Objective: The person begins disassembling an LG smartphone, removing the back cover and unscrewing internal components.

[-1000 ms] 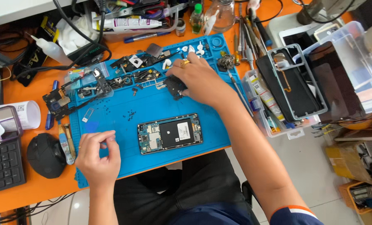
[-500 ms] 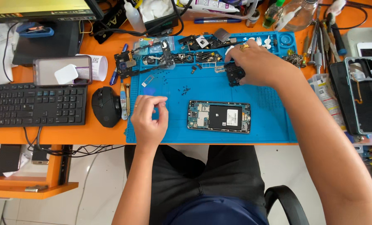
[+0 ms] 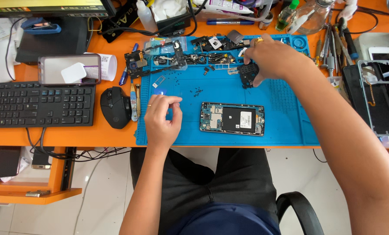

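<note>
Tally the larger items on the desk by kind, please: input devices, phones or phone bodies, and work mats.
Keyboard: 1
Mouse: 1
Opened phone on the mat: 1
Phone in clear case above the keyboard: 1
Blue work mat: 1
Total: 5

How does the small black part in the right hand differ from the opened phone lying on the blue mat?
The small black plastic part is chunky and pinched by the right hand; the opened rectangular phone is larger, flat and untouched. The part is plain black; the phone shows circuit boards and a white label. Both are over the blue mat.
</note>
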